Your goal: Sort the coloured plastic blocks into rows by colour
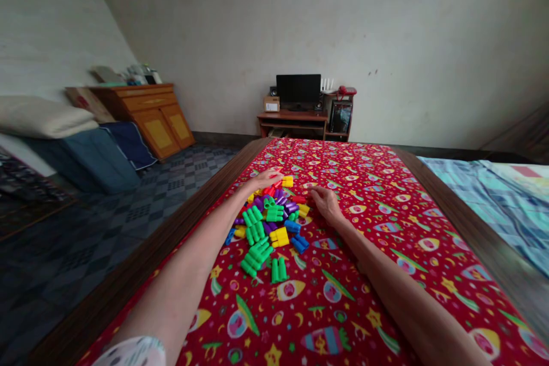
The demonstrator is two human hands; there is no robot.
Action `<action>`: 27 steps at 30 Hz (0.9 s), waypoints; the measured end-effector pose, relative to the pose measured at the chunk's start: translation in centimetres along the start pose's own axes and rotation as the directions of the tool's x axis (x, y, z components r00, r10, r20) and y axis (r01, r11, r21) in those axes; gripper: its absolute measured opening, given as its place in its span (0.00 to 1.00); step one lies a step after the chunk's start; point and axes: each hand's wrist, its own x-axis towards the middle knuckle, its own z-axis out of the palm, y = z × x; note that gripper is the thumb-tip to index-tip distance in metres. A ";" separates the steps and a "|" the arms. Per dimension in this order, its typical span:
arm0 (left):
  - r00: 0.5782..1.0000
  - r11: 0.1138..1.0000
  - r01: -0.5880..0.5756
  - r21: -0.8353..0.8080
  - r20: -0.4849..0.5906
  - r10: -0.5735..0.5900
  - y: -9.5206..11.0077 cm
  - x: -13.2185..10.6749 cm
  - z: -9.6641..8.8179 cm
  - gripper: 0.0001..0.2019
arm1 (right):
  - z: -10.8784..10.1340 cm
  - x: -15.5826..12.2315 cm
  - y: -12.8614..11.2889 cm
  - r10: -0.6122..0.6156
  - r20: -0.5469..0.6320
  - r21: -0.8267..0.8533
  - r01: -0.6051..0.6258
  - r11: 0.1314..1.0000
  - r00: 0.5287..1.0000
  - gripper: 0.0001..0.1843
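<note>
A heap of plastic building blocks (266,229) in green, yellow, purple, blue and red lies on the red patterned tablecloth (369,223). My left hand (265,178) reaches over the far side of the heap, fingers curved down onto the red and yellow blocks (286,181) there. My right hand (326,202) rests on the cloth at the heap's right edge, fingers bent toward the blocks. What either hand holds, if anything, is not visible.
The dark wooden table edge (141,257) runs along the left. A bed with a checked sheet (497,200) is at the right. A desk with a monitor (298,91) stands at the far wall, an orange cabinet (150,114) at the left.
</note>
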 end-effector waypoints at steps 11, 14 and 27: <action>0.999 0.990 -0.040 -0.136 0.025 0.044 1.0 -5.8 -1.3 0.35 | 0.1 -0.4 -1.3 -0.042 0.039 -0.108 0.046 0.993 0.998 0.19; 1.000 0.995 0.022 -0.100 0.018 -0.021 -0.1 -6.8 -1.5 0.32 | 0.2 -0.7 -1.8 -0.061 0.060 -0.134 0.069 0.989 0.996 0.18; 0.993 0.992 -0.079 -0.103 -0.100 0.068 5.5 -7.5 0.4 0.22 | -0.2 -1.5 -5.4 -0.253 0.107 0.006 0.254 0.967 0.961 0.16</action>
